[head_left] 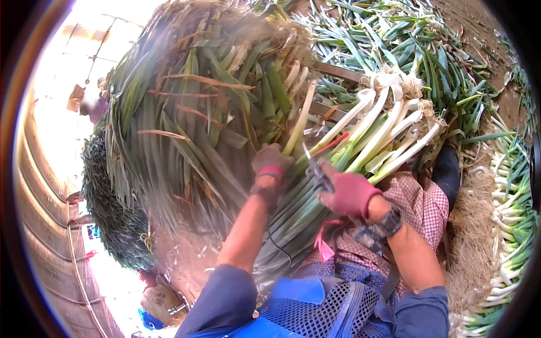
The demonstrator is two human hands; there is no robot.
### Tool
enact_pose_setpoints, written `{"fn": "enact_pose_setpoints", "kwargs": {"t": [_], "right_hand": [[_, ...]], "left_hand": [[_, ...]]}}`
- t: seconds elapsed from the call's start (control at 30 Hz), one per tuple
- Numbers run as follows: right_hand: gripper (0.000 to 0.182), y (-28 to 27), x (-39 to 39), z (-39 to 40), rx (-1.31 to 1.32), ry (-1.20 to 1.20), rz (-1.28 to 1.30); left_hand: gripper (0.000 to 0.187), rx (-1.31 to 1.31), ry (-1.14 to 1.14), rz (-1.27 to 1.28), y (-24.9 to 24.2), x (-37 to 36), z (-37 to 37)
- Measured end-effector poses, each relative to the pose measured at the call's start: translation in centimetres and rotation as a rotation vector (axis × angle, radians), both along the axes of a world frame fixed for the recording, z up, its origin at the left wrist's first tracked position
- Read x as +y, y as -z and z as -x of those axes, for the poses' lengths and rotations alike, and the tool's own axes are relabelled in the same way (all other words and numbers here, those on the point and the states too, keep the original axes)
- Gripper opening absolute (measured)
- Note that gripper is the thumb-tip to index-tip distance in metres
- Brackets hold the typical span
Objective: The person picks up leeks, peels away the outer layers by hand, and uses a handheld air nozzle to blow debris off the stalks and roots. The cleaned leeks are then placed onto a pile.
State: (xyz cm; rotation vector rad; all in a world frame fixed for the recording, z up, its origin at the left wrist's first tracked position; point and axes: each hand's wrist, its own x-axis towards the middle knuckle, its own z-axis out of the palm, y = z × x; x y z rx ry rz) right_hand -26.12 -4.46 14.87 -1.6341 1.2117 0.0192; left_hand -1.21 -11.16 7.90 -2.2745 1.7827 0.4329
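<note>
My left hand (271, 160), in a dark reddish glove, is closed round the lower part of a leek (300, 121) at the edge of a large leek pile (197, 112). My right hand (350, 190), in a dark red glove, is wrapped round the dark handle of a small knife (319, 176), its blade pointing up and left toward that leek. Beneath and beside my right hand, a bunch of leeks (372, 135) lies across my lap, white stems and roots toward the upper right.
Cut roots (470, 225) lie on the right beside a long row of leeks (510, 225). More leeks (394, 34) cover the ground at the top. A dark green heap (112, 208) stands at the left, with a person (97, 107) partly visible beyond.
</note>
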Motion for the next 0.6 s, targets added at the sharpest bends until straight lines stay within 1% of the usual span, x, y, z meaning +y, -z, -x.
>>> {"fn": "enact_pose_setpoints", "kwargs": {"t": [0.03,0.1,0.13,0.17,0.23,0.27,0.3,0.37,0.4,0.5,0.53,0.57,0.6], "right_hand": [[0.087,0.5,-0.7,-0.2,-0.001,-0.003,0.003],[0.087,1.2,-2.6,-0.4,0.048,0.121,0.011],[0.085,2.9,-3.2,-0.6,0.075,0.136,0.076],[0.085,1.5,-4.1,-0.6,0.075,0.138,0.079],[0.085,-1.0,-5.3,-0.5,0.062,0.198,-0.205],[0.093,-0.1,-5.3,-0.6,0.018,0.232,-0.185],[0.093,0.9,-5.0,-0.8,0.017,0.231,-0.184],[0.092,2.1,-4.4,-1.1,0.049,0.175,-0.033],[0.092,2.7,-4.1,-1.1,0.049,0.174,-0.033],[0.087,2.5,-3.0,-0.6,0.095,0.157,0.03],[0.088,1.6,-2.4,-0.2,0.031,0.115,0.0],[0.09,1.0,-1.7,0.0,-0.034,0.07,-0.029],[0.09,0.9,-0.9,0.0,-0.028,0.046,0.047]], "left_hand": [[0.05,-0.001,-0.003,0.003,0.0,0.2,-0.2],[0.05,-0.001,0.008,-0.038,0.2,0.6,-0.3],[0.05,-0.001,0.009,-0.036,0.1,1.0,-0.2],[0.051,-0.001,-0.003,-0.034,0.0,1.4,0.0],[0.052,0.001,-0.014,-0.03,-0.1,1.6,0.3],[0.052,0.003,-0.017,-0.048,0.0,1.6,0.3],[0.053,0.005,-0.021,-0.066,0.1,1.6,0.2],[0.053,0.0,-0.017,-0.042,0.6,1.9,0.1],[0.054,-0.003,-0.011,-0.023,0.9,2.0,0.0],[0.057,0.067,0.005,-0.069,1.3,2.3,-0.2],[0.057,0.066,0.004,-0.068,1.4,2.4,-0.3],[0.059,0.134,0.009,-0.123,1.3,2.6,-0.5],[0.061,0.202,0.013,-0.176,1.2,2.8,-0.7]]}}
